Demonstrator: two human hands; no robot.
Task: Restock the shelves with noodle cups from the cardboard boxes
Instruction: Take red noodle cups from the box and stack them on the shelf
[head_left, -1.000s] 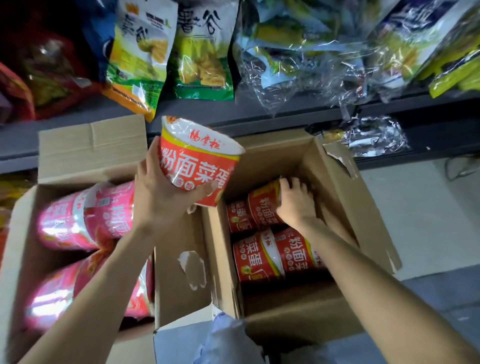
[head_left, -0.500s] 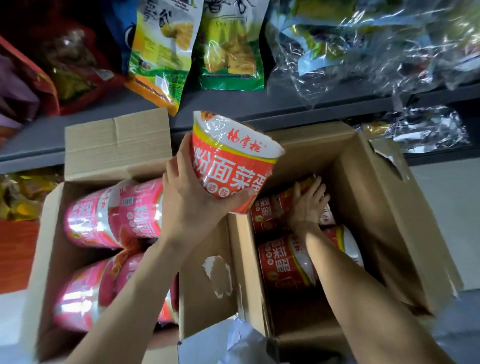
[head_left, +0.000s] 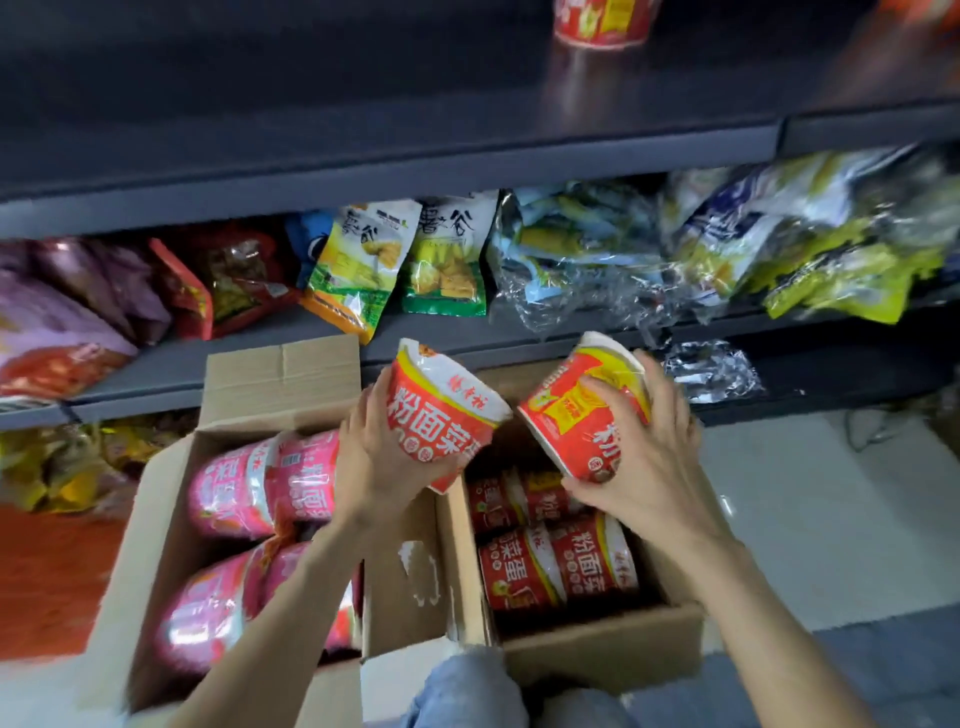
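Note:
My left hand (head_left: 375, 457) grips a red noodle cup (head_left: 441, 413) with white lid, held above the gap between two cardboard boxes. My right hand (head_left: 641, 457) grips a second red noodle cup (head_left: 582, 415), tilted on its side, just above the right box (head_left: 597, 654). Several more red cups (head_left: 556, 564) lie inside that box. The left box (head_left: 156, 519) holds pink shrink-wrapped cup packs (head_left: 260, 483). One red cup (head_left: 602, 21) stands on the dark upper shelf (head_left: 363, 104) at top right.
The lower shelf (head_left: 249, 343) carries snack bags: purple and red on the left, green and yellow in the middle, crinkled clear-wrapped packs (head_left: 597, 260) on the right. A foil pack (head_left: 711, 371) lies below. My knee in blue jeans (head_left: 462, 686) is at the bottom.
My right hand has lifted a red cup out of the right box. The view has tilted upward, revealing the upper shelf. My left hand still holds its cup.

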